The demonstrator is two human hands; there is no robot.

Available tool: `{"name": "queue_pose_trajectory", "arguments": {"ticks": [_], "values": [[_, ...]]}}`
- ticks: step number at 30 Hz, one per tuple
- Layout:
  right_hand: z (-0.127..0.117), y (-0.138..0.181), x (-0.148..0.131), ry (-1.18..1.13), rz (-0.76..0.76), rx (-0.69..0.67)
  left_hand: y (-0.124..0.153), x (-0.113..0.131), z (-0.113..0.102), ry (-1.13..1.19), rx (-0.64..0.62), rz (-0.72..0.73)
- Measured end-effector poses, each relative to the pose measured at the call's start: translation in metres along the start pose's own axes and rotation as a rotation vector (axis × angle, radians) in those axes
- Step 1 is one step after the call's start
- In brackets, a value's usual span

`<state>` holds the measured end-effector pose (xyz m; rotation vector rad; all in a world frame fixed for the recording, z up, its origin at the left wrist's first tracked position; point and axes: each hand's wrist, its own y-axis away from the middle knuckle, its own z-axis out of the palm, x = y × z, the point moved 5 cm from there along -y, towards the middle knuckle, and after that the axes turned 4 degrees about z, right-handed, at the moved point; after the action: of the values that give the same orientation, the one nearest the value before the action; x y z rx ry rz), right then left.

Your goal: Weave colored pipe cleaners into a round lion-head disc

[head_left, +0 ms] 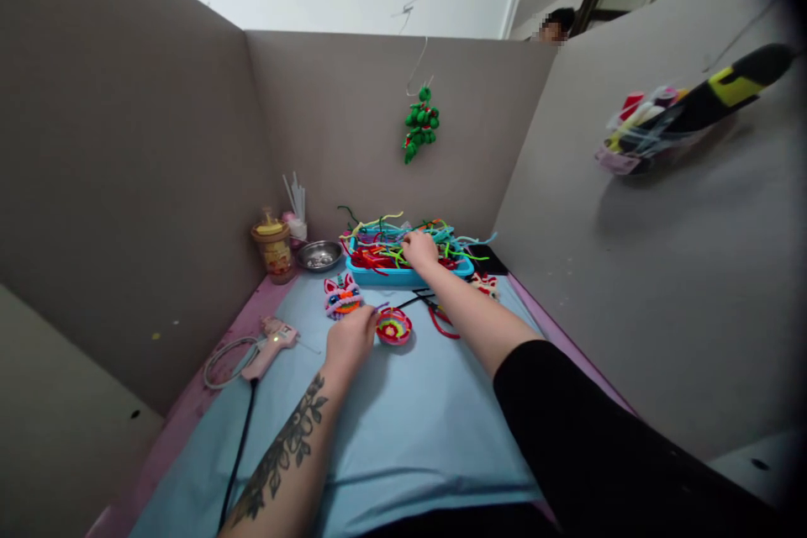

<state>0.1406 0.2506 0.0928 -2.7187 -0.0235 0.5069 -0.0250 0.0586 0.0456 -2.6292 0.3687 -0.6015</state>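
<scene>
My left hand (351, 334) is closed in a pinch, with a short purple pipe cleaner (382, 305) poking out past the fingertips. Right beside those fingers is a small round dish shape (393, 327) of coiled red, yellow and pink pipe cleaner; whether the hand touches it I cannot tell. Over the blue basket (409, 277) reaches my right hand (420, 249), its fingers bent down among many coloured pipe cleaners (375, 258). What those fingers pinch is hidden. Just behind my left hand lies a pink and purple lion-head piece (342, 296).
A pink glue gun (271, 349) with its cord lies at left. Behind it stand a lidded drink cup (275, 250) and a metal bowl (319, 255). Scissors (430, 300) and a second lion head (485, 286) are under or beside my right forearm. Grey partitions (340, 118) enclose the table.
</scene>
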Motion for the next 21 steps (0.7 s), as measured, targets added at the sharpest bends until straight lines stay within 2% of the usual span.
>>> {"name": "queue_pose_trajectory", "arguments": {"ticks": [5,9,16,21], "values": [[0.026,-0.027,-0.008,0.157,0.084,-0.143,0.002,0.001,0.003,0.041,-0.017,0.039],[0.038,-0.038,0.000,0.178,0.105,-0.185,0.001,0.000,0.002,0.058,-0.003,0.058],[0.042,-0.042,0.021,0.151,0.179,-0.205,0.001,0.003,0.001,0.084,0.019,0.082],[0.042,-0.041,0.019,0.079,0.181,-0.188,0.001,0.003,0.002,0.098,0.037,0.089]]}}
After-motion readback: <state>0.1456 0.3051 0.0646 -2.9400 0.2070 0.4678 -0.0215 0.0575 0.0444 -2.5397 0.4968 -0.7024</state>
